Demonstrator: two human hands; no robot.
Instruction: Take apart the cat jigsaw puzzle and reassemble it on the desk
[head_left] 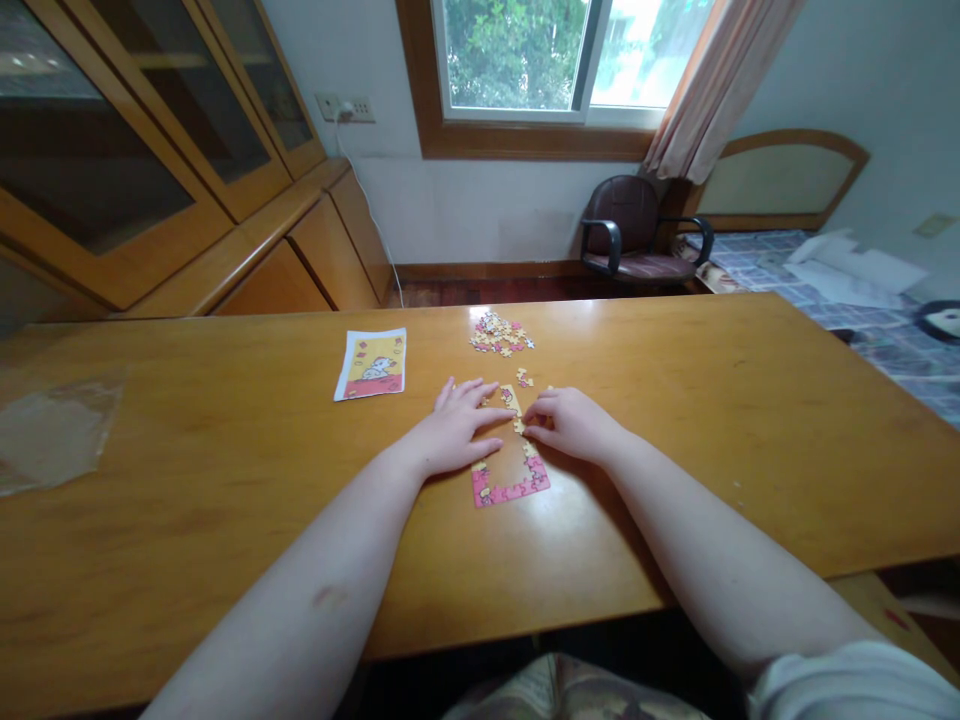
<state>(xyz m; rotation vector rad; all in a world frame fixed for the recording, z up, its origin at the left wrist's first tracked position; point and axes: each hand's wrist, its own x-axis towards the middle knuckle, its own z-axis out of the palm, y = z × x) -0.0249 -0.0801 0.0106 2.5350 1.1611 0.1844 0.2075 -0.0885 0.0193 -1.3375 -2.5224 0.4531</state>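
Observation:
A partly joined jigsaw frame (511, 488) in pink and yellow lies on the wooden table (225, 450). My left hand (459, 428) rests flat on the frame's left side, fingers stretched out toward its top. My right hand (568, 420) sits at the frame's right side, fingers curled and pinched on a small yellow puzzle piece (518, 425) at the frame's edge. A pile of loose pieces (500, 334) lies farther back, with a couple of stray pieces (523, 378) just beyond my hands.
A reference picture card (371, 364) lies left of the pile. A clear plastic bag (52, 430) sits at the table's far left. Behind the table are wooden cabinets (187, 160), an office chair (637, 235) and a bed (862, 300).

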